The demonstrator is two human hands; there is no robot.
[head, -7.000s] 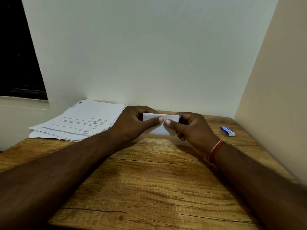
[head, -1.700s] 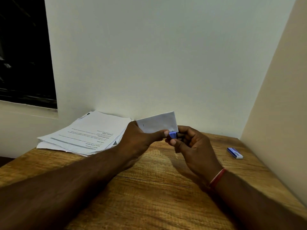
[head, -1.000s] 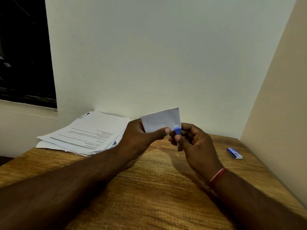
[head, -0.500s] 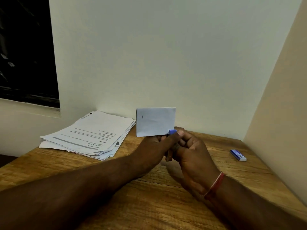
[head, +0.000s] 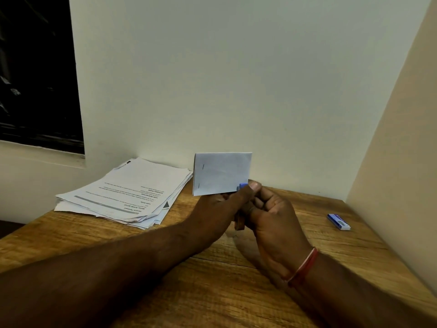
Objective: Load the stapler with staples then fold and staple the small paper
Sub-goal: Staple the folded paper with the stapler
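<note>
1. Swung from tilted to upright within the last second, the paper (head: 222, 172) is held above the table (head: 224, 292), right of the stack (head: 123, 192). Two short dark marks, likely staples, line its left edge.
2. Its lower edge is pinched by the left hand (head: 217, 209), thumb reaching right.
3. Only the blue tip of the stapler (head: 243, 185) shows, at the paper's lower right corner.
4. Curled round the stapler, the right hand (head: 272, 214) touches the left.
5. Far right lies the box (head: 338, 222).
6. Loading and folding look done; the right edge seems next.
</note>
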